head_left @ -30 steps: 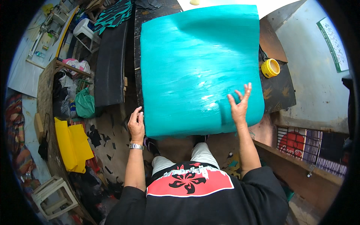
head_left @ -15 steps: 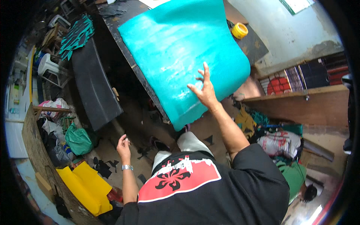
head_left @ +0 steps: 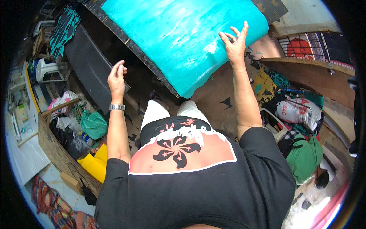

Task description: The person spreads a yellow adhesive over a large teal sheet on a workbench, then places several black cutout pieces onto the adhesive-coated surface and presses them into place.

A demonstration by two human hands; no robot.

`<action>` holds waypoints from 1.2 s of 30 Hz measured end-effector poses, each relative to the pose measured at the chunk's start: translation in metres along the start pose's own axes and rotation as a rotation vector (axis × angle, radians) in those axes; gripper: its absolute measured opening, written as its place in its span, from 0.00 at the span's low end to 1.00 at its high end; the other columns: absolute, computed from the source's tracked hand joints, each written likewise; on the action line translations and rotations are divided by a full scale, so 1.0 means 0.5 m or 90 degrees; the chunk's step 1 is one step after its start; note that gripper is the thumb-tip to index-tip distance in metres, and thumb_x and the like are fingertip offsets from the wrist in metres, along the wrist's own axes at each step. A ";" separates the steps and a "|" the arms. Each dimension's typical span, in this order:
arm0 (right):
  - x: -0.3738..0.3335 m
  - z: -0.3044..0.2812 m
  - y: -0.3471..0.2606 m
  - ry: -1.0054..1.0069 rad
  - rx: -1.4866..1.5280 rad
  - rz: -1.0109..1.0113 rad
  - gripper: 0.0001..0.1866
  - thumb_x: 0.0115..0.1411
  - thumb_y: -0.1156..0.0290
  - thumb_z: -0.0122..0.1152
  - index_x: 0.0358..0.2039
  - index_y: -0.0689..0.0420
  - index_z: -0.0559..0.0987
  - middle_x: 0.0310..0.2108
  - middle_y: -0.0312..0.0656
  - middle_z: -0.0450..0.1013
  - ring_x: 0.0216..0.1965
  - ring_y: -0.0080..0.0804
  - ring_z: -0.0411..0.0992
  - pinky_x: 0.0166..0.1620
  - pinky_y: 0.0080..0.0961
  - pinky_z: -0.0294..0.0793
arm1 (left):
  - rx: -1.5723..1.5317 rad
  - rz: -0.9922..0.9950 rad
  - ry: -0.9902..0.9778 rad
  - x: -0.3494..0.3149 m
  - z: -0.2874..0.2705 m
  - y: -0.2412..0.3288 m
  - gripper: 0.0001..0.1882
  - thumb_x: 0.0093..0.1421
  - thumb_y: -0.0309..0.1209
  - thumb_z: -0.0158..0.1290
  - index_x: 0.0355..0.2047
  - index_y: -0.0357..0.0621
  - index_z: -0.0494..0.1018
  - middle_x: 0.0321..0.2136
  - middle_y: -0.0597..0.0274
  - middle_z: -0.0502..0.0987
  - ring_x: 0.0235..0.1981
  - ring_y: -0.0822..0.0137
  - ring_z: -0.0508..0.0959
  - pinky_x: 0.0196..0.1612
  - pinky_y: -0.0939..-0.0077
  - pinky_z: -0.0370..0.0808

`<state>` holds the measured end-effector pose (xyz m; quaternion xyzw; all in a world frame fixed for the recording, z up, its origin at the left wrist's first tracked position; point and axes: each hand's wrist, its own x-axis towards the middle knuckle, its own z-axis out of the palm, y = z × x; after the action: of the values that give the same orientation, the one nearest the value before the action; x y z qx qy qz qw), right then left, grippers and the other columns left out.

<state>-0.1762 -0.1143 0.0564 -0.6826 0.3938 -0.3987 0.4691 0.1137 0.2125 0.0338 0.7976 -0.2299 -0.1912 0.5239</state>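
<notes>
A large teal sheet (head_left: 179, 34) with streaky, shiny patches lies over a dark table (head_left: 126, 37), its near edge and corner hanging past the table's side. My right hand (head_left: 236, 42) is over the sheet's right part, fingers spread and nothing in them; whether it touches the surface I cannot tell. Apart from the sheet, my left hand (head_left: 116, 80) hovers in the air to the left, by the end of a long black panel (head_left: 91, 61). Its fingers are loosely bent and hold nothing that I can see. A metal watch sits on that wrist.
Teal offcuts (head_left: 65, 30) lie on the black panel's far end, near a white stool (head_left: 49, 70). At left are a green bag (head_left: 94, 124) and a yellow sheet (head_left: 95, 162). A wooden board (head_left: 312, 72), a white sack (head_left: 299, 112) and dark scraps (head_left: 227, 102) are at right.
The view has shifted, and the yellow tub is out of view. My left hand has risen toward the black panel; my right hand has moved to the right across the sheet.
</notes>
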 end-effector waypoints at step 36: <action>0.075 0.117 0.065 -0.079 -0.904 -0.063 0.33 0.64 0.36 0.45 0.63 0.40 0.72 0.73 0.35 0.49 0.75 0.43 0.35 0.68 0.71 0.31 | 0.341 0.457 -0.057 0.536 0.162 -0.044 0.18 0.70 0.41 0.45 0.53 0.46 0.74 0.49 0.56 0.76 0.53 0.54 0.71 0.60 0.58 0.63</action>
<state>-0.1142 -0.1374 0.0181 -0.8617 0.4993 -0.0276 -0.0858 0.2931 0.0076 -0.0343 0.7657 -0.5559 0.0349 0.3216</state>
